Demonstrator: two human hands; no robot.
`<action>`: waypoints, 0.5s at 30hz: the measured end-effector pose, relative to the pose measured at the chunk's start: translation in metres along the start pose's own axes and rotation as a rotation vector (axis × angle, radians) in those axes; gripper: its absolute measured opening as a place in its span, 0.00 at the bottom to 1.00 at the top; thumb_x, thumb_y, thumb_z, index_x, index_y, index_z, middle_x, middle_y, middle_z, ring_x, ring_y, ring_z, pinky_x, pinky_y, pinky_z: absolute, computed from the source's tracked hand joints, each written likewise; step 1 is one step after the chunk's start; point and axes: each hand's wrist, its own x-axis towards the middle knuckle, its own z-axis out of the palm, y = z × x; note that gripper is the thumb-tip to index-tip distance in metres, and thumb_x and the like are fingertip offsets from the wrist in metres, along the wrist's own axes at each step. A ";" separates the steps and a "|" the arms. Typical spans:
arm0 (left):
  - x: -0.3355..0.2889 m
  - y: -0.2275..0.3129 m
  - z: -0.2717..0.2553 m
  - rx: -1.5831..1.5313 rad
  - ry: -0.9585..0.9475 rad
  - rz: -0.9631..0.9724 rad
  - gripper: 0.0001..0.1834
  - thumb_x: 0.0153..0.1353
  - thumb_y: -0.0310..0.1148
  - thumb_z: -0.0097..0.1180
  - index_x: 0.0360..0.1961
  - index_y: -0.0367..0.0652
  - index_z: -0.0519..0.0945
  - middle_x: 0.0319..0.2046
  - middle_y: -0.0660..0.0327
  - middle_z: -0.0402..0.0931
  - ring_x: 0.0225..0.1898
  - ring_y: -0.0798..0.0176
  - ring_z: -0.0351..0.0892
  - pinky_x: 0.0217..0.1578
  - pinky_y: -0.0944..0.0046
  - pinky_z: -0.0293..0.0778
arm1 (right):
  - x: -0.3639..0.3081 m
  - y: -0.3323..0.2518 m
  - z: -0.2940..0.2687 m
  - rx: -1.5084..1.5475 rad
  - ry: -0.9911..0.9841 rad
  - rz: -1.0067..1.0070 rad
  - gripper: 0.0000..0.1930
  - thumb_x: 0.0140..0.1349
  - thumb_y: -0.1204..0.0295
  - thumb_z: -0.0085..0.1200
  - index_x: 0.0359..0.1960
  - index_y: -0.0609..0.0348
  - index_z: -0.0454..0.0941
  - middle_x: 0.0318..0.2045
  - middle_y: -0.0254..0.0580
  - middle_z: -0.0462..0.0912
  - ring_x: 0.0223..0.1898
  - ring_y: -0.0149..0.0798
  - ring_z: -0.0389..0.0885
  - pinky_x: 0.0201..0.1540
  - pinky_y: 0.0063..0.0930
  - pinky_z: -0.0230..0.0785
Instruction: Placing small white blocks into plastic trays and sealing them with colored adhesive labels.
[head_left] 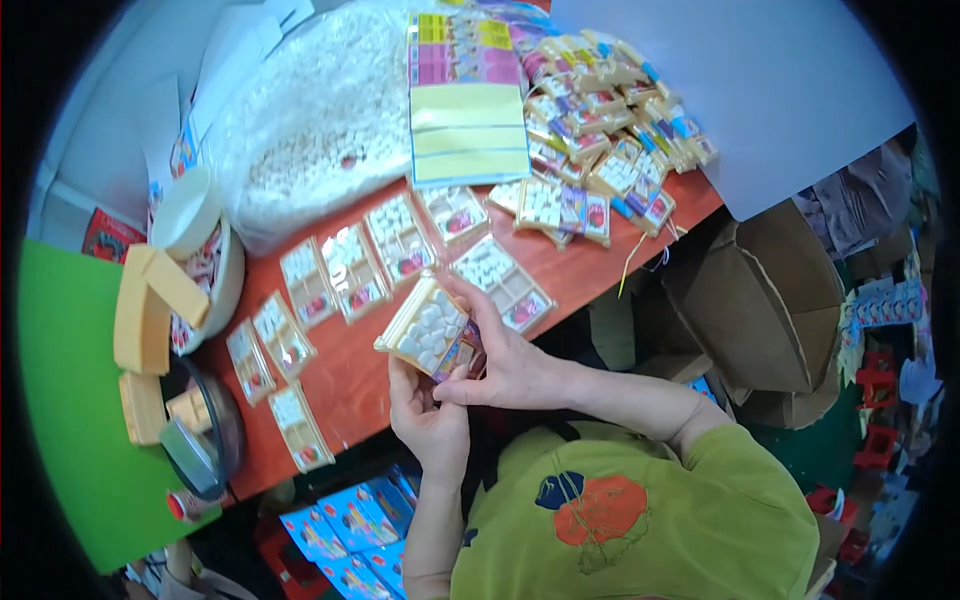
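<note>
Both my hands are closed round a cream plastic tray point(428, 325) filled with white pieces, with a colourful printed part along its lower right side. My left hand point(432, 415) supports it from below. At its right side, my right hand point(505, 362) grips it, with the thumb near the lower corner. Just beyond the hands, a compartment tray point(505, 285) lies on the red table point(365, 400), white pieces in one part and a coloured item in another. Several similar trays point(352, 275) lie in loose rows to the left.
A large clear bag point(300, 170) of white pieces lies at the back left. Right of it are a yellow sheet point(468, 135) and a heap of packed trays point(600, 120). A white tub point(225, 285) and cream trays point(143, 310) stand left; a cardboard box point(755, 300) is at right.
</note>
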 end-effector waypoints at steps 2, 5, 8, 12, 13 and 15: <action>0.023 0.003 0.002 -0.071 -0.175 0.002 0.45 0.55 0.14 0.61 0.72 0.36 0.52 0.61 0.50 0.69 0.59 0.60 0.74 0.57 0.60 0.74 | 0.025 -0.010 -0.024 0.258 -0.139 0.139 0.48 0.53 0.61 0.69 0.68 0.63 0.47 0.60 0.56 0.63 0.64 0.48 0.66 0.66 0.39 0.60; 0.046 0.005 0.013 -0.311 -0.297 -0.075 0.57 0.51 0.13 0.63 0.75 0.42 0.39 0.63 0.48 0.66 0.62 0.58 0.71 0.57 0.58 0.74 | 0.059 0.004 -0.054 0.078 -0.176 0.143 0.47 0.51 0.62 0.69 0.66 0.63 0.50 0.57 0.55 0.65 0.63 0.47 0.67 0.65 0.37 0.62; 0.057 -0.007 0.014 -0.271 -0.329 -0.049 0.54 0.53 0.14 0.60 0.76 0.44 0.41 0.61 0.49 0.68 0.58 0.60 0.72 0.55 0.63 0.72 | 0.108 0.016 -0.100 -0.001 -0.078 0.183 0.46 0.50 0.57 0.69 0.66 0.60 0.54 0.55 0.56 0.68 0.59 0.45 0.71 0.62 0.36 0.64; 0.051 -0.037 -0.008 -0.050 -0.139 -0.143 0.37 0.61 0.17 0.57 0.70 0.38 0.57 0.57 0.50 0.73 0.53 0.63 0.76 0.50 0.66 0.74 | 0.189 0.008 -0.217 -0.460 0.223 0.177 0.44 0.50 0.52 0.68 0.65 0.61 0.63 0.56 0.55 0.70 0.57 0.49 0.73 0.63 0.37 0.65; 0.051 -0.043 -0.010 -0.058 -0.162 -0.151 0.37 0.61 0.17 0.57 0.70 0.38 0.57 0.57 0.50 0.73 0.53 0.63 0.76 0.50 0.66 0.74 | 0.199 0.033 -0.252 -0.682 0.444 0.162 0.38 0.53 0.54 0.65 0.62 0.62 0.67 0.56 0.55 0.72 0.57 0.50 0.74 0.62 0.37 0.65; 0.047 -0.053 -0.017 0.101 -0.076 -0.191 0.25 0.65 0.19 0.55 0.63 0.34 0.68 0.52 0.53 0.76 0.49 0.65 0.78 0.50 0.66 0.75 | 0.221 0.100 -0.327 -1.044 0.713 0.080 0.30 0.57 0.54 0.60 0.56 0.61 0.75 0.51 0.58 0.77 0.53 0.55 0.76 0.57 0.43 0.69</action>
